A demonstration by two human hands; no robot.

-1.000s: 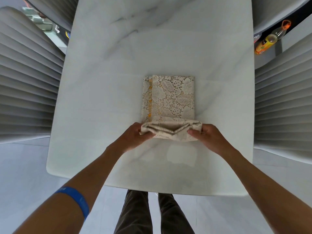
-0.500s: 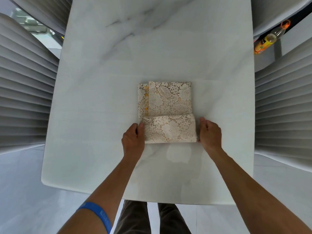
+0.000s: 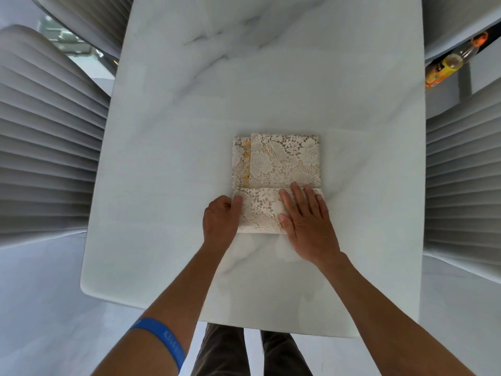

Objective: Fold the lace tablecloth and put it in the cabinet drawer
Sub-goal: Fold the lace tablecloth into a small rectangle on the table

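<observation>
Both hands changed: my right hand [image 3: 306, 221] now presses flat on the lace tablecloth [image 3: 276, 183], fold laid. My left hand [image 3: 221, 219] seems to pinch the edge beside it, so more folding is likely.

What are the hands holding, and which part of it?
The lace tablecloth, folded on the table. The left hand pinches the folded flap's left edge. The right hand lies flat on the flap's right part, pressing, not gripping.

white marble table [image 3: 189, 131], folded lace tablecloth [image 3: 282, 164] lying near its middle
</observation>
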